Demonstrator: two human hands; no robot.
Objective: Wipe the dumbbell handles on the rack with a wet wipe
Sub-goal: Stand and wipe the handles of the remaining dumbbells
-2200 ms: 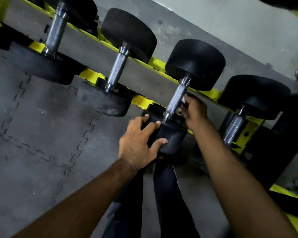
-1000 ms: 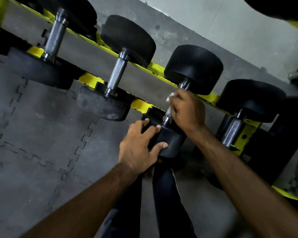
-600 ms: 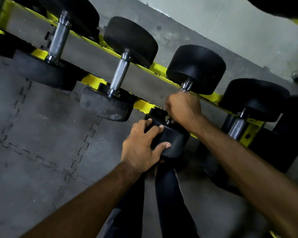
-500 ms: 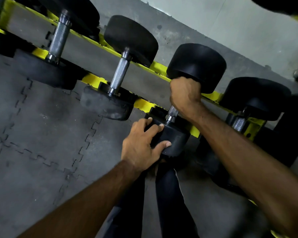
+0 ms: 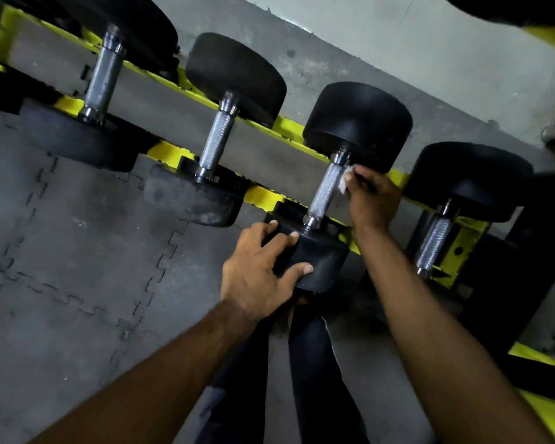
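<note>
Rested on the yellow rack (image 5: pixel 263 195) as third dumbbell handle (image 5: pixel 326 190), bare again. Quit the full wrap; pinched the wet wipe (image 5: pixel 346 181) beside its top in the fingers of the right hand (image 5: pixel 372 200). Clasped the near head (image 5: pixel 318 254) in the curled fingers of the left hand (image 5: pixel 257 277). Likely nearly done here.

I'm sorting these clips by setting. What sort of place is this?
Most likely a gym's weight area: black dumbbells sit in a row on a yellow rack, and the floor is covered in interlocking mats.
</note>
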